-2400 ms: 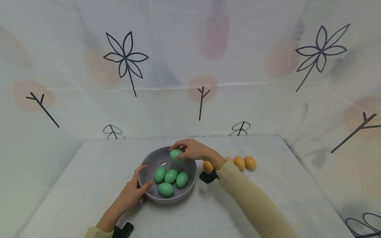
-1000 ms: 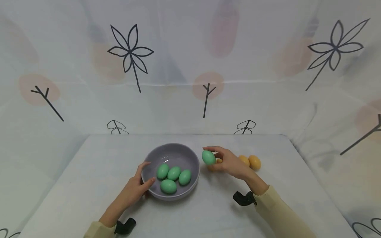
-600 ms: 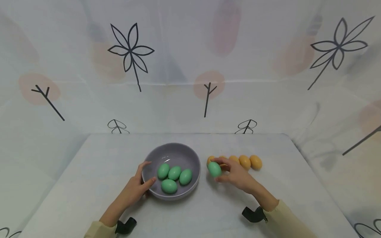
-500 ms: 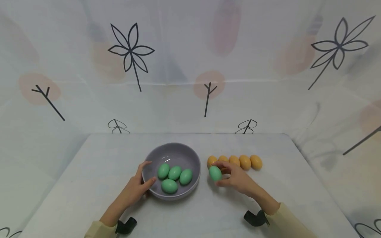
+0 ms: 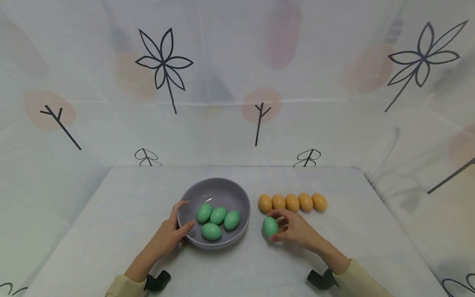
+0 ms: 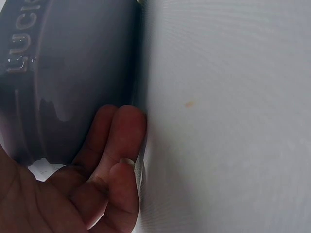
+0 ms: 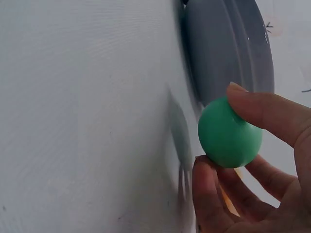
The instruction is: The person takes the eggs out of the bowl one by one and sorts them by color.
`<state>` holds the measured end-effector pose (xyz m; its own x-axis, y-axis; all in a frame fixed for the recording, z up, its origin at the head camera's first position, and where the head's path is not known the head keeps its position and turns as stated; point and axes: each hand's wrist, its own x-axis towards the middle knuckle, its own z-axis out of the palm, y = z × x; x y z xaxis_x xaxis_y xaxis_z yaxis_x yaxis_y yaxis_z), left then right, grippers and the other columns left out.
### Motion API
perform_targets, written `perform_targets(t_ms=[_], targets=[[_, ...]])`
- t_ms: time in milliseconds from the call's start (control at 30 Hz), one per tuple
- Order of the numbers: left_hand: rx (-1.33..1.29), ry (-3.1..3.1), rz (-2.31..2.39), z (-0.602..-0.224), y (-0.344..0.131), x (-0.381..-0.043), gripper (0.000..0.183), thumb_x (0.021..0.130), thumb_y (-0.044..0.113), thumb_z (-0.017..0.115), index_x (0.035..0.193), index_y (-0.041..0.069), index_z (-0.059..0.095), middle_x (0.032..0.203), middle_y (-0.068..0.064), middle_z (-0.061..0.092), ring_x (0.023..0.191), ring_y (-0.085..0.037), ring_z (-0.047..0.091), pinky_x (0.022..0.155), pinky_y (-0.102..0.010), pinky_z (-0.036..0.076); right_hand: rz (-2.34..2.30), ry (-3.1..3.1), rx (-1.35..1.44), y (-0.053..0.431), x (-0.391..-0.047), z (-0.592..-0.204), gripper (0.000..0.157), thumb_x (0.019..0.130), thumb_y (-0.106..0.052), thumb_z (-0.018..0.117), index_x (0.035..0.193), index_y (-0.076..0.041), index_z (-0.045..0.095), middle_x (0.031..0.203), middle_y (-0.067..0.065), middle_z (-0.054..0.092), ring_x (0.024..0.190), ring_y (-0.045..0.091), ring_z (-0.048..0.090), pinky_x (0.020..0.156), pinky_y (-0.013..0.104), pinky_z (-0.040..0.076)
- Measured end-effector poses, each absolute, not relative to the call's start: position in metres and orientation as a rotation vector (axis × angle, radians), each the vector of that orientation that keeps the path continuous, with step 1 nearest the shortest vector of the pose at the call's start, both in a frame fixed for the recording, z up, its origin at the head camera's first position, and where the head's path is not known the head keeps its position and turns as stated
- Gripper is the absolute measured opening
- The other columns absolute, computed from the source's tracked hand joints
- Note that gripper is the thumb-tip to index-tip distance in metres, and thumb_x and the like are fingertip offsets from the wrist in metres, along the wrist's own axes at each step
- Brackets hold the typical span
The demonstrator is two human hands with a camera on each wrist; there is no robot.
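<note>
My left hand (image 5: 165,237) holds the grey-purple bowl (image 5: 212,182) by its left side, thumb over the rim. In the left wrist view, fingers of the left hand (image 6: 53,204) curl low against the outside wall of the bowl (image 6: 77,63). Several green eggs (image 5: 218,215) lie together inside it. To the bowl's right, my right hand (image 5: 300,232) pinches another green egg (image 5: 270,227) between thumb and fingers, low over the white cloth. The right wrist view shows this green egg (image 7: 228,136) close up, a shadow on the cloth beside it.
Several yellow-orange eggs (image 5: 292,202) stand in a row behind the right hand. A white cloth covers the table (image 5: 141,185). Behind it and at both sides hangs a pale patterned curtain (image 5: 208,136). A dark device (image 5: 157,281) sits at the left wrist.
My right hand has lifted a green egg out of the bowl, carried it right, then brought it toward me and down, in front of the yellow row. The left hand stays on the bowl.
</note>
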<state>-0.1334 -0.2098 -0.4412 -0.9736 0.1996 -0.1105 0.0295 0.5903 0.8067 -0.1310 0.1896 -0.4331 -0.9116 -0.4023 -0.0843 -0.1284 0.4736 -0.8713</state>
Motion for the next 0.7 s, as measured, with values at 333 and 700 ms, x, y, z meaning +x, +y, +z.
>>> perform_targets(t_ms=[333,700], targets=[[0.192,2.642,1.321,-0.4415,-0.2091,-0.1319,0.067,0.097,0.042,0.062,0.151,0.029,0.024,0.073,-0.003,0.061,0.064,-0.017,0.057,0.063,-0.032,0.044,-1.357,2.517,-0.479,0.1905,-0.1288,-0.4374,0.059,0.072,-0.023,0.089,0.121,-0.005,0.061,0.106,0.002,0.064,0.096,0.021,0.059,0.079,0.03,0.051],[0.189,2.62,1.333,-0.4379,-0.2087,-0.1313,0.066,0.098,0.042,0.061,0.152,0.029,0.024,0.072,-0.005,0.06,0.062,-0.018,0.056,0.062,-0.032,0.044,-1.298,2.551,-0.467,0.1887,-0.1284,-0.4416,0.06,0.072,-0.023,0.089,0.122,-0.006,0.062,0.106,0.0,0.064,0.096,0.02,0.059,0.08,0.029,0.05]])
